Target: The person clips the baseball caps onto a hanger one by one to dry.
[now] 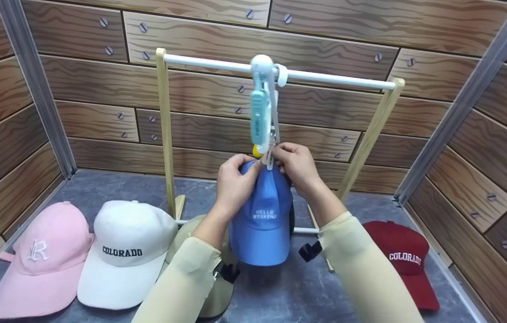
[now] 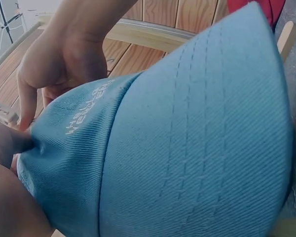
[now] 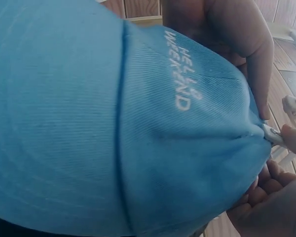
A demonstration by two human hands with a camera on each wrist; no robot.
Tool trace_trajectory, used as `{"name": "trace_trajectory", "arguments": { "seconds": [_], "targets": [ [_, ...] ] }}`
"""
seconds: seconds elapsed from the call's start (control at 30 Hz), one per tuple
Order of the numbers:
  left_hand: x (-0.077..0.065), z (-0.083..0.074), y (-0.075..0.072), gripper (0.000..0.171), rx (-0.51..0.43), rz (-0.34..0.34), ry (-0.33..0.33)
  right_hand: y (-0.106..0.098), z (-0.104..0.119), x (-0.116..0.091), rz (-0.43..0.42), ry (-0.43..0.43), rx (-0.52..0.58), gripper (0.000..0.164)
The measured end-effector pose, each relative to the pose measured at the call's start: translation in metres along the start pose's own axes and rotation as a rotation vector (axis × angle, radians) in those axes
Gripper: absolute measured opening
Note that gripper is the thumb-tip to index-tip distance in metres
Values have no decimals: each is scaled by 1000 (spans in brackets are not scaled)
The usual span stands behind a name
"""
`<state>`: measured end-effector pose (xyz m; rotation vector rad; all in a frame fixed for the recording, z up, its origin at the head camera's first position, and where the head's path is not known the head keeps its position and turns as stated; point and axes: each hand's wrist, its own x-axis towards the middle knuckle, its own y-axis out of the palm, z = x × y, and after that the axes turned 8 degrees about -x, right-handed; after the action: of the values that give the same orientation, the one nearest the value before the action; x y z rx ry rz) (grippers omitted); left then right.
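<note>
A blue baseball cap with white "HELLO WEEKEND" lettering hangs brim down in the middle of the head view. My left hand pinches its crown, and the cloth puckers under the thumb in the left wrist view. A white clip bites the top of the crown. My right hand pinches this clip between thumb and fingers, with the other fingers behind the cap. Above both hands, a teal and white clip hanger hangs from the white rail, and a yellow piece shows at its lower end.
The white rail spans a wooden-legged rack. On the grey floor lie a pink cap, a white cap and an olive cap, partly behind the left forearm. A dark red cap lies at right. Wood-patterned walls surround everything.
</note>
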<state>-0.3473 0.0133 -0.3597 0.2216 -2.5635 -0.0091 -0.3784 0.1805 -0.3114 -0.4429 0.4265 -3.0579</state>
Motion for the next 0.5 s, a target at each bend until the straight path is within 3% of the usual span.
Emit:
{"name": "trace_trajectory", "arguments": {
  "seconds": [0.2,0.5],
  "targets": [
    [-4,3,-3,17,-12,7,-28,0,-11,-5,-5,-49,-11,17],
    [-25,17,-9,43,79,-1,-26,0,-33,-23,-47,-171,-130,23]
  ]
}}
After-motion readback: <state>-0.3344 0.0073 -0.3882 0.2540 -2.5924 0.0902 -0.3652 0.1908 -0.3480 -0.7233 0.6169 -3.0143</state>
